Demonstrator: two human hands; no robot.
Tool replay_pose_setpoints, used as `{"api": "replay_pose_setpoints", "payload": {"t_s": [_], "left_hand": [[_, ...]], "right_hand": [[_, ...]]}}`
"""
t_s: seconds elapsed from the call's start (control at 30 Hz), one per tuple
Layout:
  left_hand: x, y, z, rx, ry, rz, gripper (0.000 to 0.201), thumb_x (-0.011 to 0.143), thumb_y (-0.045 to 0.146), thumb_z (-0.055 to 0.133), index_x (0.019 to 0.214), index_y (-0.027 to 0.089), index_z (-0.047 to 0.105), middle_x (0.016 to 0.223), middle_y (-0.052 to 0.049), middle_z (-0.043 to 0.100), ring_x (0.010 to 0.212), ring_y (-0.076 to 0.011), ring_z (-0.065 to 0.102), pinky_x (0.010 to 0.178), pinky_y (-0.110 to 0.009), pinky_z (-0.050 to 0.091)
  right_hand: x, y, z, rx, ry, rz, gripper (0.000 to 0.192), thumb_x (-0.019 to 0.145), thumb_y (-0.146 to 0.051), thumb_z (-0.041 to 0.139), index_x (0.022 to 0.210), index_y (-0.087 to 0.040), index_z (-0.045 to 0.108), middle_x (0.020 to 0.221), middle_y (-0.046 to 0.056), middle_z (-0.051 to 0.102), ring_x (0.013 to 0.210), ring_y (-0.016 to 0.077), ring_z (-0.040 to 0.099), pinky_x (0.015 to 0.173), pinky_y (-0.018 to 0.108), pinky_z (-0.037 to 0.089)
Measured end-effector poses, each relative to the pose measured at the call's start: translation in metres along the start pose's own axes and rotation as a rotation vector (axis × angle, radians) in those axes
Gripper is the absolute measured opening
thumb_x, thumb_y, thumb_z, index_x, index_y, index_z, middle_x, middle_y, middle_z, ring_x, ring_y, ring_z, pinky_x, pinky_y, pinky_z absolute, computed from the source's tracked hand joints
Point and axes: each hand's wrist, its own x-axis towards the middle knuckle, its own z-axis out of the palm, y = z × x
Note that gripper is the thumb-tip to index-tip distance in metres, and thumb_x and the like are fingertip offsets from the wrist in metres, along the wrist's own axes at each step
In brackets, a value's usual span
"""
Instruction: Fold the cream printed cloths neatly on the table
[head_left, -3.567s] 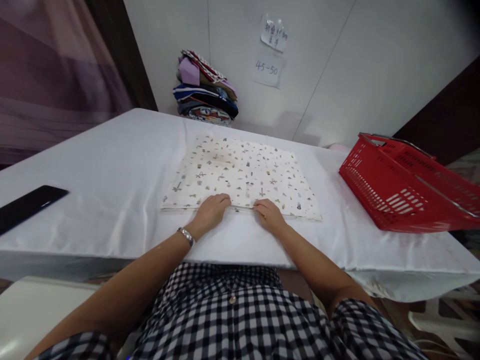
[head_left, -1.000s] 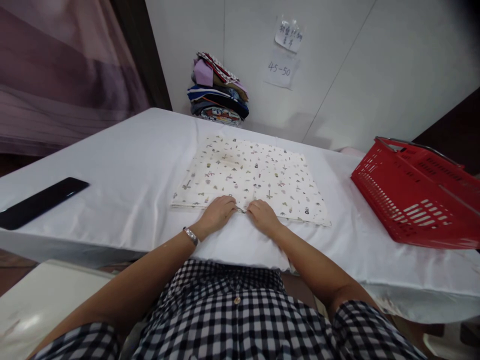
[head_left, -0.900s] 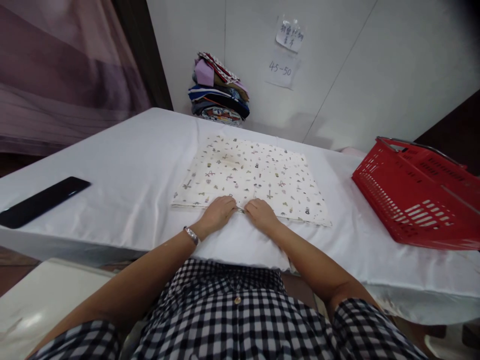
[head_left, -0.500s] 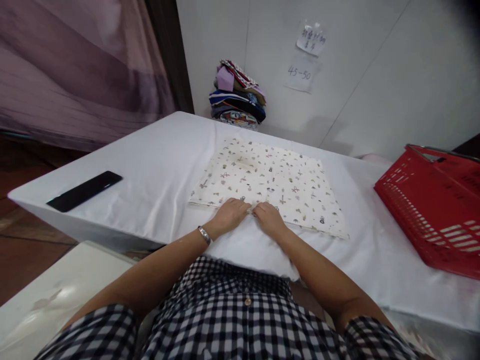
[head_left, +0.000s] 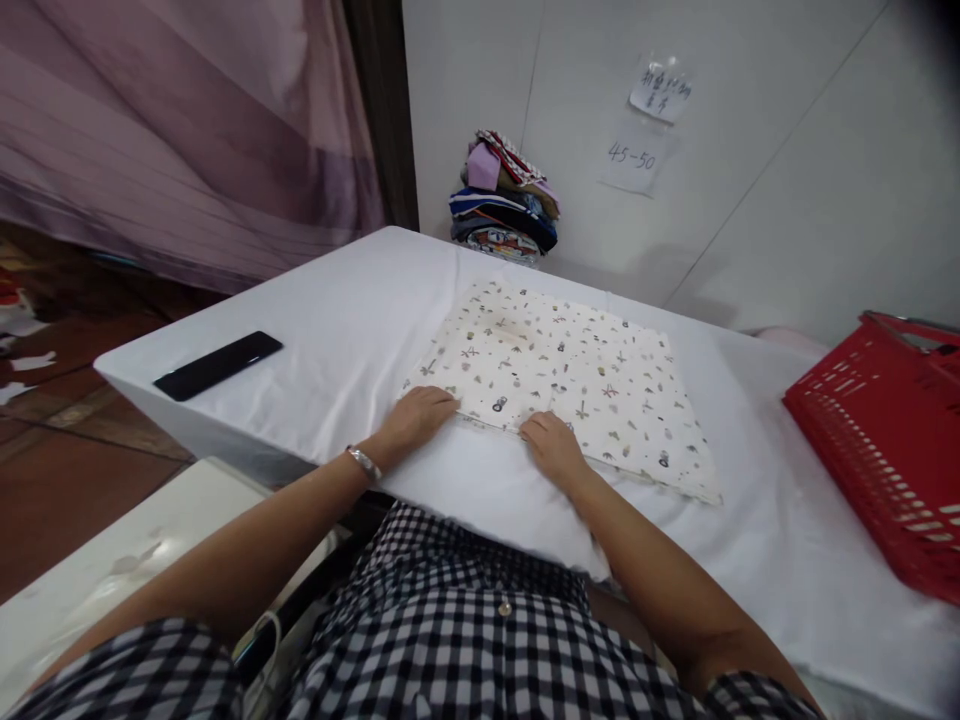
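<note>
White-draped table [head_left: 360, 310] with printed cloth [head_left: 570, 375], phone [head_left: 217, 365], red basket [head_left: 885, 440] (stacked fabrics [head_left: 506, 195] behind)

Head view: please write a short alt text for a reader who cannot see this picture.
Both hands, left hand and right hand, rest on the near edge of a flat patterned cloth on a white table. A black phone lies to the left, a red basket stands to the right, and folded clothes are stacked by the wall.
</note>
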Motion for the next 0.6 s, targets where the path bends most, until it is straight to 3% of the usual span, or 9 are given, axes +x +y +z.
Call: {"api": "replay_pose_setpoints", "payload": {"t_s": [0.2,0.4,0.6], "left_hand": [[-0.015,-0.017,-0.010,-0.040,0.073,-0.070,0.034,0.094,0.030,0.035,0.105,0.019,0.065,0.104,-0.010,0.067,0.098,-0.0220,0.059,0.085,-0.040,0.047],[-0.005,-0.004,-0.001,-0.033,0.091,-0.049,0.030,0.093,0.031,0.041,0.111,0.020,0.063,0.109,-0.010,0.066,0.101,-0.0219,0.058,0.088,-0.040,0.046],[0.013,0.011,0.004,-0.079,0.046,0.031,0.029,0.093,0.030,0.040,0.098,0.021,0.067,0.101,-0.007,0.067,0.094,-0.0187,0.060,0.084,-0.037,0.047]], "right_hand": [[0.000,-0.002,0.000,0.014,0.018,0.003,0.023,0.094,-0.021,0.042,0.097,-0.019,0.065,0.090,0.008,0.060,0.083,0.0198,0.050,0.073,0.032,0.043],[0.001,-0.003,0.000,0.002,0.021,0.014,0.022,0.093,-0.020,0.043,0.095,-0.018,0.065,0.090,0.008,0.061,0.082,0.0199,0.050,0.073,0.032,0.043],[0.002,-0.004,-0.001,-0.004,0.015,0.024,0.020,0.093,-0.017,0.044,0.091,-0.018,0.064,0.088,0.008,0.060,0.083,0.0199,0.051,0.074,0.031,0.043]]}}
